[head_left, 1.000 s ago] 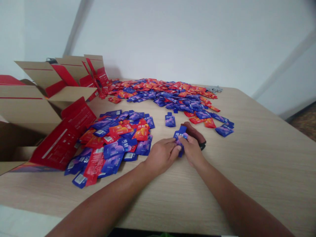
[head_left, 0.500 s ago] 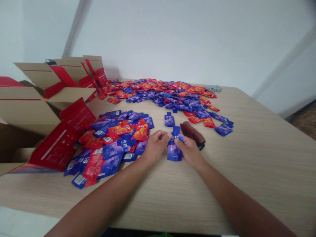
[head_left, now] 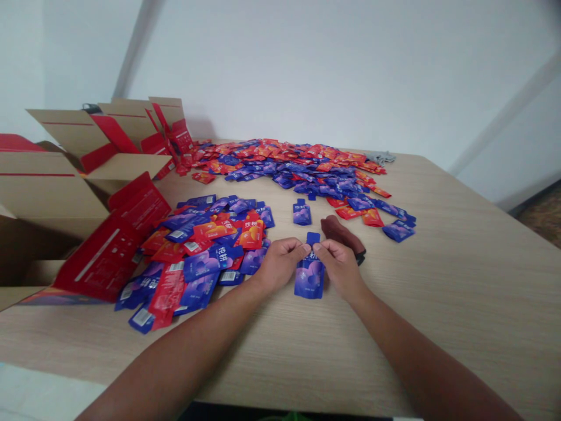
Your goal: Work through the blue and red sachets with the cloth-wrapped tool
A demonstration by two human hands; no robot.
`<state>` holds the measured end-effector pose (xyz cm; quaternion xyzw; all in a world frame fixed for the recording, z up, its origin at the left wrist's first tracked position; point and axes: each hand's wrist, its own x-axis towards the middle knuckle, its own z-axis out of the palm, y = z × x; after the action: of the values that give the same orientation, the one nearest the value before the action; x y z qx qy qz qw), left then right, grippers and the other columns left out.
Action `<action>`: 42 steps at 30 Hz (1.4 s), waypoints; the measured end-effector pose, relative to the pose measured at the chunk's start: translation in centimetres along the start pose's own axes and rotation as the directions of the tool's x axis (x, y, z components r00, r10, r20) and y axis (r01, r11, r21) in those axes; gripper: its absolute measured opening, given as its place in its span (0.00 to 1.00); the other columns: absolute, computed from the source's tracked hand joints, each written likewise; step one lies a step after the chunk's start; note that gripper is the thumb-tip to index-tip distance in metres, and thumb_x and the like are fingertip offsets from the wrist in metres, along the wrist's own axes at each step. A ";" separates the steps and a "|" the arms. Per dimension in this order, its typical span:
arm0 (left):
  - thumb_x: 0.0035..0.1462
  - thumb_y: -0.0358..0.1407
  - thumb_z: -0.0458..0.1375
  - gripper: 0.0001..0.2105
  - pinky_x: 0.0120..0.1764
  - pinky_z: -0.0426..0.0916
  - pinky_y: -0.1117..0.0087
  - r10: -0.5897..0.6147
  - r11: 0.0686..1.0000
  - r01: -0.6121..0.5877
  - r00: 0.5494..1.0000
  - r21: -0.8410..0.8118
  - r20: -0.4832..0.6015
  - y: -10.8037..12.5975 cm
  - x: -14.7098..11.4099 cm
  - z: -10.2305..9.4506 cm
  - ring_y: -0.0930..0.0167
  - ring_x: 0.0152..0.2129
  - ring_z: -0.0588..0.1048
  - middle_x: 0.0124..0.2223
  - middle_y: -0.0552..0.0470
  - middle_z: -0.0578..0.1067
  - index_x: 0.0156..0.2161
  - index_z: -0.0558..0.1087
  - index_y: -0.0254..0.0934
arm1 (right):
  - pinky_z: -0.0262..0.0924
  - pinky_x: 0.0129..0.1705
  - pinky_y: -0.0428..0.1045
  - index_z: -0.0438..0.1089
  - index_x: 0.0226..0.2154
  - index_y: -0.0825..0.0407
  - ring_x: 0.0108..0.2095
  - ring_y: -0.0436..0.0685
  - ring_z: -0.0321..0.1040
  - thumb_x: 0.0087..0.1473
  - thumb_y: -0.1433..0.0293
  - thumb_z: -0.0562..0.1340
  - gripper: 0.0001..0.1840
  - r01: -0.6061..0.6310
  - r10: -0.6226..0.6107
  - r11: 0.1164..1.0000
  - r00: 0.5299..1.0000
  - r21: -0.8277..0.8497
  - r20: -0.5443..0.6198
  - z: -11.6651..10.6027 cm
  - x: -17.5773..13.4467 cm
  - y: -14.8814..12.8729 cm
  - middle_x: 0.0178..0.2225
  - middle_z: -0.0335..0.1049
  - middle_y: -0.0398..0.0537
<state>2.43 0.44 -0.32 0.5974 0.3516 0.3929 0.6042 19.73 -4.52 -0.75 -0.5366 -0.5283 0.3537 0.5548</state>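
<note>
Between my two hands is a purple-blue pouch point(head_left: 309, 278) with white characters and a narrow top. My left hand point(head_left: 283, 260) pinches its upper left edge between thumb and fingers. On the other side, my right hand point(head_left: 342, 266) pinches the upper right edge. The pouch's front faces me; the fingers behind it are hidden. Just beyond it, another purple pouch point(head_left: 302, 213) lies flat on the table. A dark brown object point(head_left: 342, 234) with a black end, its kind unclear, lies behind my right hand. A heap of purple and red-orange pouches point(head_left: 205, 257) lies left of my left hand.
Open cardboard boxes point(head_left: 39, 193) with red flaps stand along the left side. A long pile of red and purple pouches point(head_left: 280, 161) stretches along the far edge by the wall. A grey cloth point(head_left: 380, 157) lies at its right end, and a few loose pouches point(head_left: 398, 230) lie nearer.
Both hands have shifted their grip to the pouch's upper edges, thumbs now close together near its neck. The pouch has come slightly lower and nearer to me.
</note>
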 end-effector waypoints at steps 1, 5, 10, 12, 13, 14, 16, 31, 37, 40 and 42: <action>0.57 0.55 0.68 0.24 0.28 0.57 0.73 -0.008 1.000 0.008 1.000 -0.014 0.020 0.0 -0.1 0.1 0.76 0.24 0.62 0.25 0.57 0.67 0.26 0.72 0.35 | 0.60 0.32 0.49 0.75 0.30 0.49 0.28 0.55 0.64 0.62 0.50 0.68 0.21 0.002 -0.002 1.000 1.000 0.026 -0.009 0.0 0.0 0.1 0.27 0.71 0.44; 0.56 0.55 0.69 0.24 0.25 0.55 0.73 -0.063 0.997 0.066 0.994 -0.037 0.085 -0.2 -0.5 0.5 0.76 0.21 0.60 0.23 0.58 0.66 0.26 0.70 0.36 | 0.63 0.34 0.50 0.77 0.35 0.49 0.31 0.56 0.68 0.62 0.52 0.68 0.17 0.008 -0.006 0.999 0.999 0.049 -0.041 -0.1 0.1 0.6 0.30 0.75 0.45; 0.56 0.55 0.69 0.25 0.24 0.52 0.74 -0.069 0.996 0.072 0.996 -0.047 0.065 -0.3 -0.5 0.9 0.77 0.20 0.58 0.23 0.59 0.64 0.25 0.69 0.36 | 0.65 0.38 0.52 0.77 0.32 0.49 0.33 0.58 0.71 0.62 0.55 0.68 0.16 0.089 -0.099 0.991 0.990 -0.100 -0.103 0.0 0.1 0.3 0.31 0.77 0.48; 0.56 0.55 0.69 0.25 0.24 0.54 0.74 -0.062 0.995 0.066 0.996 -0.071 0.059 -0.4 -0.3 0.9 0.77 0.21 0.59 0.23 0.58 0.65 0.25 0.69 0.36 | 0.65 0.38 0.52 0.78 0.34 0.49 0.33 0.58 0.71 0.62 0.55 0.68 0.15 0.089 -0.099 0.992 0.988 -0.090 -0.120 0.0 0.2 0.3 0.32 0.78 0.47; 0.56 0.56 0.69 0.25 0.25 0.54 0.74 -0.061 0.995 0.065 0.997 -0.081 0.051 -0.5 -0.3 0.9 0.77 0.21 0.60 0.24 0.58 0.66 0.25 0.69 0.36 | 0.65 0.37 0.51 0.79 0.34 0.49 0.33 0.57 0.71 0.62 0.54 0.68 0.16 0.073 -0.080 0.996 0.990 -0.059 -0.119 0.0 0.2 0.4 0.32 0.78 0.47; 0.56 0.56 0.69 0.25 0.25 0.55 0.74 -0.062 0.994 0.065 0.997 -0.090 0.037 -0.5 -0.2 0.9 0.77 0.21 0.60 0.24 0.58 0.66 0.26 0.69 0.36 | 0.65 0.36 0.51 0.79 0.35 0.49 0.32 0.57 0.70 0.62 0.52 0.69 0.17 0.047 -0.048 0.999 0.993 -0.011 -0.109 0.0 0.3 0.5 0.32 0.77 0.46; 0.57 0.56 0.69 0.25 0.24 0.55 0.74 -0.064 0.992 0.063 0.998 -0.105 -0.011 -0.6 0.0 0.7 0.77 0.20 0.60 0.23 0.59 0.66 0.26 0.69 0.36 | 0.63 0.33 0.50 0.78 0.34 0.50 0.30 0.55 0.68 0.61 0.49 0.69 0.21 -0.032 0.038 0.994 0.998 0.108 -0.047 -0.1 0.4 1.0 0.30 0.76 0.45; 0.56 0.55 0.71 0.24 0.32 0.65 0.73 -0.024 0.986 0.025 1.000 -0.165 0.012 -1.2 0.5 0.2 0.75 0.26 0.68 0.30 0.55 0.74 0.37 0.78 0.33 | 0.57 0.23 0.47 0.74 0.31 0.51 0.21 0.51 0.62 0.58 0.44 0.70 0.27 -0.158 0.148 0.985 0.980 0.067 0.134 -0.2 0.2 1.7 0.22 0.69 0.41; 0.58 0.55 0.69 0.23 0.28 0.62 0.73 -0.010 0.993 -0.004 0.993 -0.121 -0.117 -1.5 0.9 -0.3 0.75 0.23 0.67 0.28 0.55 0.73 0.33 0.76 0.33 | 0.55 0.22 0.46 0.72 0.28 0.50 0.19 0.50 0.63 0.59 0.46 0.70 0.25 -0.211 0.204 0.977 0.928 -0.010 0.311 -0.5 0.2 1.4 0.21 0.74 0.44; 0.59 0.57 0.68 0.24 0.27 0.61 0.74 -0.024 0.995 0.018 0.998 -0.096 -0.061 -1.7 1.0 -0.4 0.76 0.23 0.67 0.28 0.55 0.73 0.34 0.76 0.33 | 0.52 0.21 0.46 0.71 0.28 0.50 0.17 0.50 0.61 0.59 0.47 0.69 0.24 -0.172 0.176 0.984 0.950 -0.039 0.257 -0.4 0.2 1.3 0.19 0.73 0.43; 0.59 0.57 0.68 0.24 0.26 0.62 0.74 -0.050 0.996 0.052 0.998 -0.076 0.034 -2.0 0.9 -0.5 0.76 0.22 0.67 0.29 0.55 0.74 0.36 0.77 0.34 | 0.52 0.20 0.46 0.72 0.28 0.50 0.17 0.50 0.61 0.59 0.46 0.69 0.24 -0.148 0.151 0.989 0.970 -0.030 0.192 -0.4 0.3 1.3 0.19 0.72 0.42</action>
<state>2.54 1.52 -2.25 0.5708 0.3415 0.3809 0.6423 20.41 -4.09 -1.92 -0.5421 -0.5405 0.4411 0.4685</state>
